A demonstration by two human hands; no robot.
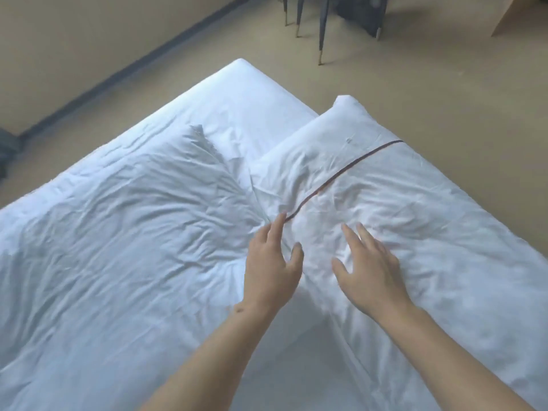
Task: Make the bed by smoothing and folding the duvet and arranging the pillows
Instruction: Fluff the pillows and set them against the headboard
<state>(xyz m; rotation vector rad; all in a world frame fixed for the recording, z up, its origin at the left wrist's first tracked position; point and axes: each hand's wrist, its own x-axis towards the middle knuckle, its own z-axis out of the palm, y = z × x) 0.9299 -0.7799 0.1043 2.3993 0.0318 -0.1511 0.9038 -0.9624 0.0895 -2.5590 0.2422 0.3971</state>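
Note:
A white bed (246,93) fills most of the view, its far corner pointing away from me. A wrinkled white duvet (118,232) covers its left part, with one corner folded up near the middle. On the right lies a white pillow (400,203) with a thin dark red stripe (350,167) across it. My left hand (271,271) hovers open at the seam between duvet and pillow, its fingertips near the end of the stripe. My right hand (370,268) is open with spread fingers, just over or on the pillow's near part. Neither hand grips any cloth.
Beige floor (415,69) surrounds the bed. Dark chair legs with brass tips (321,34) stand beyond the far corner. A wooden furniture edge (516,16) is at the top right. A wall with a dark baseboard (118,75) runs along the left.

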